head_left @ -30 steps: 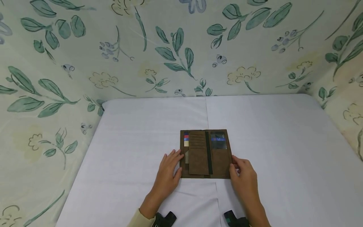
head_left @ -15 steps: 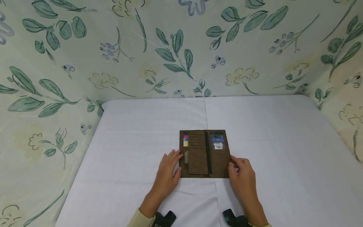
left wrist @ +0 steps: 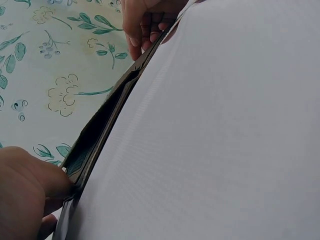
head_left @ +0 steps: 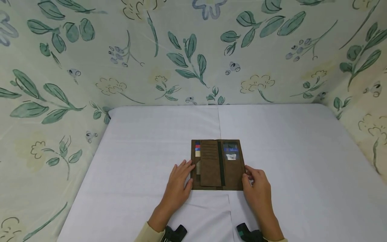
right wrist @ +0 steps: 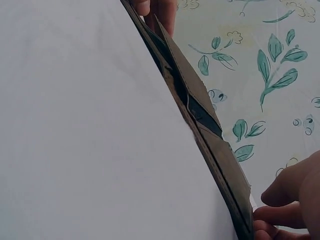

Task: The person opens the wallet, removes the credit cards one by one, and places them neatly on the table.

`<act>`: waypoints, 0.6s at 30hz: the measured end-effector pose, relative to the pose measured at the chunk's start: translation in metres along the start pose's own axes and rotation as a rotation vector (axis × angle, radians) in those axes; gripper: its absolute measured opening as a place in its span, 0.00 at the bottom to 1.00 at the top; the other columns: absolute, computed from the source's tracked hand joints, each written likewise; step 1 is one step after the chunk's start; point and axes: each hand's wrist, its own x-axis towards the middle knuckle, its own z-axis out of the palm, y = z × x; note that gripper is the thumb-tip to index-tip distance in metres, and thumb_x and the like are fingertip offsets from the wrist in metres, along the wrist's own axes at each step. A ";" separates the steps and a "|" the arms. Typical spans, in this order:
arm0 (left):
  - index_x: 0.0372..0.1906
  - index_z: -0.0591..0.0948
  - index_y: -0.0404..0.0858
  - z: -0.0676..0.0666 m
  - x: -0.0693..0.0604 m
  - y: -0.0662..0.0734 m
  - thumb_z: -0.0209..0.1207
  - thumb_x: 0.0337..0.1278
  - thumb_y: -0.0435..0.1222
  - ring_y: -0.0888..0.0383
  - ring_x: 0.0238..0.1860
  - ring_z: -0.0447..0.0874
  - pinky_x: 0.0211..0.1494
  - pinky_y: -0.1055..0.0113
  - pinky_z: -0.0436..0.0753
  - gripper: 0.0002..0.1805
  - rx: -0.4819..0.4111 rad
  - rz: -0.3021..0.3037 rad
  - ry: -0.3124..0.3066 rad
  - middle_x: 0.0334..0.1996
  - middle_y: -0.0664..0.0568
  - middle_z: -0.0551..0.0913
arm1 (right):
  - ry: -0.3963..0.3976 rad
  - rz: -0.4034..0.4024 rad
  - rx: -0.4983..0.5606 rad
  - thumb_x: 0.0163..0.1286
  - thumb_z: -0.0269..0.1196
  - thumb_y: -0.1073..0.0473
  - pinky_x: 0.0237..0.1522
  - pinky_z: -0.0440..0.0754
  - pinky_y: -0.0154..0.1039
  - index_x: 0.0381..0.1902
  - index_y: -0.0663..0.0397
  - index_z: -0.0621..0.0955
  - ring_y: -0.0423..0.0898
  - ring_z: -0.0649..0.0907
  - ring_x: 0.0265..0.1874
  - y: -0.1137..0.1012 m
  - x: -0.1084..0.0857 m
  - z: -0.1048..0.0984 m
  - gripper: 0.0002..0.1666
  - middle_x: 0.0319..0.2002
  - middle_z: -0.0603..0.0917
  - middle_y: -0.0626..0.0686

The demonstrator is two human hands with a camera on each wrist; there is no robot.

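Note:
A brown bifold wallet (head_left: 211,171) lies spread open on the white cloth in the head view. Card slots and a coloured card (head_left: 198,149) show in its left half, and a clear window (head_left: 231,152) in its right half. My left hand (head_left: 178,183) rests at the left edge, fingers extended and touching it. At the opposite edge, my right hand (head_left: 258,185) has its fingers bent and pinches the border between thumb and forefinger. Both wrist views show the wallet (left wrist: 107,117) edge-on, its layers slightly parted; some fingertips are hidden.
White cloth (head_left: 151,134) covers the table around the wallet, with creases near the front. Behind and beside it hangs a floral fabric (head_left: 136,60). Black devices (head_left: 175,233) sit at both wrists.
My right hand and the wallet's right edge have shifted slightly left. The left hand stays nearly still. A white glare patch now shows on the clear window. The head view has tilted a little.

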 end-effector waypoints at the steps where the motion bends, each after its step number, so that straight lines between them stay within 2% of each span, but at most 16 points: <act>1: 0.63 0.75 0.35 0.000 0.000 0.000 0.60 0.58 0.28 0.47 0.71 0.61 0.72 0.43 0.52 0.25 -0.001 0.000 0.000 0.67 0.46 0.70 | 0.002 -0.002 0.001 0.68 0.59 0.64 0.35 0.78 0.43 0.55 0.63 0.80 0.49 0.79 0.36 0.000 0.000 0.000 0.19 0.40 0.78 0.57; 12: 0.62 0.74 0.35 0.000 0.000 0.002 0.59 0.59 0.29 0.47 0.71 0.60 0.73 0.45 0.51 0.25 -0.007 0.006 -0.016 0.67 0.45 0.70 | 0.059 -0.047 0.005 0.66 0.60 0.65 0.29 0.73 0.38 0.50 0.62 0.82 0.47 0.77 0.32 0.005 0.002 0.002 0.15 0.36 0.79 0.55; 18: 0.62 0.74 0.35 0.000 0.000 0.001 0.59 0.59 0.29 0.47 0.71 0.60 0.73 0.44 0.51 0.24 0.004 -0.011 -0.009 0.67 0.45 0.70 | 0.041 -0.114 0.065 0.66 0.60 0.65 0.26 0.70 0.31 0.48 0.59 0.82 0.43 0.76 0.31 0.008 0.019 0.004 0.14 0.36 0.79 0.53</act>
